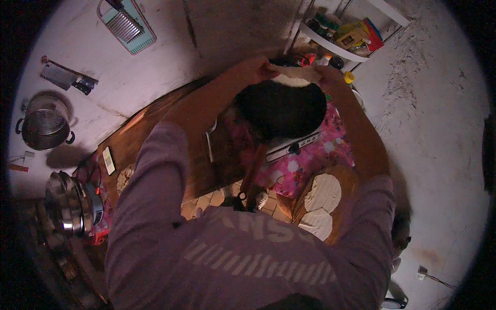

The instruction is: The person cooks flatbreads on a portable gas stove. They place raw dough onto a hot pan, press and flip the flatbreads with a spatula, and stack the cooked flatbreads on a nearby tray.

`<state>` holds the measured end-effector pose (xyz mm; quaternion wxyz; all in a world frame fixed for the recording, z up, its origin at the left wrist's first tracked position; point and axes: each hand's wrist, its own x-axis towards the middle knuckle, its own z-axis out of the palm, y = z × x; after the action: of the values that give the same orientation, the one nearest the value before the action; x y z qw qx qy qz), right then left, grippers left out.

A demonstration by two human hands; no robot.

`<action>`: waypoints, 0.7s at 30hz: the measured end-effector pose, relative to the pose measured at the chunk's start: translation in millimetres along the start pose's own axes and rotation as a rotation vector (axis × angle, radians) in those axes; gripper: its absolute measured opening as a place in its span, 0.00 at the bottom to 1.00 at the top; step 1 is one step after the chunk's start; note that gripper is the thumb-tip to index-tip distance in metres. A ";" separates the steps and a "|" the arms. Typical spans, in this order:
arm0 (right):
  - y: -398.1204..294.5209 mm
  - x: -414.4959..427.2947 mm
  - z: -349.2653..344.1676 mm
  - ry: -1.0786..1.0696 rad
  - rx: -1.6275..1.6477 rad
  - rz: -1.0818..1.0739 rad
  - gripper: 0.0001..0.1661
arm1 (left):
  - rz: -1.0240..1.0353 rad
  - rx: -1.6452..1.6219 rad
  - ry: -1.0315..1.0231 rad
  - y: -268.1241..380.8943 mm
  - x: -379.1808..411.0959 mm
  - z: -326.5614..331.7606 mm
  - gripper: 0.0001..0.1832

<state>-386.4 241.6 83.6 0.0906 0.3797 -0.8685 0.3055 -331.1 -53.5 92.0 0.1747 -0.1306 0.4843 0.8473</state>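
Observation:
Both arms reach forward over a black round frying pan (285,110) that sits on a white tabletop stove (298,145). My left hand (268,70) grips the left edge of a thin pale round of dough (296,79), and my right hand (322,74) holds its right edge. The dough hangs at the pan's far rim; whether it touches the pan is unclear. A pan handle (254,166) points back towards my body. Near my right arm, two flat pale dough rounds (323,193) lie on a wooden board (347,174).
A pink flowered cloth (288,170) lies under the stove on the wooden table (201,170). At right, a corner shelf (333,44) holds packets and jars. A cleaver (64,77), a pot (46,128) and a grater (128,29) hang on the left wall. Steel cookware (68,203) stands at left.

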 end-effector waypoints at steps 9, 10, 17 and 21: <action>27.6 -25.7 82.0 -0.302 -0.173 0.583 0.12 | -0.010 1.093 -0.171 -50.3 32.3 -54.4 0.09; -2.4 -27.0 90.5 -0.372 -0.212 0.629 0.12 | 0.005 1.476 -0.019 -73.0 42.6 -66.5 0.09; -87.1 -42.2 31.4 -0.387 -0.685 0.425 0.10 | 0.371 2.045 -0.070 -44.7 -4.6 -24.1 0.15; -106.2 -37.0 8.8 -0.399 -0.583 0.353 0.11 | 0.523 2.132 -0.225 -48.8 11.0 -40.7 0.15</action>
<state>-284.1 202.9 111.2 -0.0298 0.2348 -0.9713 -0.0228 -318.3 -63.9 29.7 0.0561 0.2716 0.9607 0.0130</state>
